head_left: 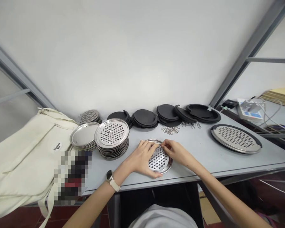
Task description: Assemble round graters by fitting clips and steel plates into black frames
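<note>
A round metal grater plate [159, 161] with a raised rim lies on the grey table near its front edge. My left hand [143, 158] rests over the plate's left side, fingers spread, thumb at the lower rim, steadying it. At the plate's upper right, my right hand [173, 150] has thumb and fingertips pinched together close to the rim; whatever is between them is too small to make out. Behind the plate is a loose pile of small metal clips [170, 130].
Left stand stacked grater plates [112, 133], plain metal discs [84, 135] and a cream bag [26, 152]. Black round parts [144, 118] line the wall. A black-rimmed grater [236, 138] lies right.
</note>
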A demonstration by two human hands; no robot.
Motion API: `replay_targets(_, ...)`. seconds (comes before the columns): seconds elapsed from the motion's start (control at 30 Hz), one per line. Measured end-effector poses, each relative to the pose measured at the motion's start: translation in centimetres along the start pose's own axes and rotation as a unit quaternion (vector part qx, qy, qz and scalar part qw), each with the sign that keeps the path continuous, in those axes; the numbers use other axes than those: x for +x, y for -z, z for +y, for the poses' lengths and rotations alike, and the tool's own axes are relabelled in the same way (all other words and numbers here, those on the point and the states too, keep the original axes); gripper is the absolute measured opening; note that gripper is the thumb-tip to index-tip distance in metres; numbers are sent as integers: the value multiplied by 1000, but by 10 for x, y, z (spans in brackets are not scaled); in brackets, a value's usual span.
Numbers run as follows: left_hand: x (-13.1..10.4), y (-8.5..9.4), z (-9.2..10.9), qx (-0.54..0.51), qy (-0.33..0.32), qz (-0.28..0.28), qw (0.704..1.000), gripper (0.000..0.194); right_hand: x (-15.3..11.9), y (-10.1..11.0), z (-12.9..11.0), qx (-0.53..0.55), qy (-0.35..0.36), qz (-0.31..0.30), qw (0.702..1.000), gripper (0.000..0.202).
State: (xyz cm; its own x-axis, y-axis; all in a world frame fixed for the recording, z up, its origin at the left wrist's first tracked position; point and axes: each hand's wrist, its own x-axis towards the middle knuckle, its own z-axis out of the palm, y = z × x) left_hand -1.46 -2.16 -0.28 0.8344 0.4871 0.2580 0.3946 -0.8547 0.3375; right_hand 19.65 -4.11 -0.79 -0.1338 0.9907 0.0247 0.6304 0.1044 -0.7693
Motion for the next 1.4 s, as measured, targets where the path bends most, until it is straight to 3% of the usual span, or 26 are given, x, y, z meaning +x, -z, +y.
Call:
replay_targets(0.17, -1, 0, -1, 2, -2, -10, 1000, 105, -3, 3, -8, -76, 26, 7, 997, 37)
replay_targets(0.43, -1, -1, -1, 1, -3, -9, 1000, 100, -7, -6, -7, -183, 57, 69, 979, 37)
replay_targets(0.8, 1, 1, 0, 23, -12, -12, 1000, 93, -6, -2, 8, -35, 62, 110, 991, 26)
replay_targets(1.03, 1, 1, 0, 19, -7, -20, 1000, 94, -5, -9, 16, -12, 54, 127, 990, 28)
replay_targets(1.4, -1, 0, -1, 17, -7, -38, 999, 93, -13, -12, 22, 9, 77, 97, 992, 33)
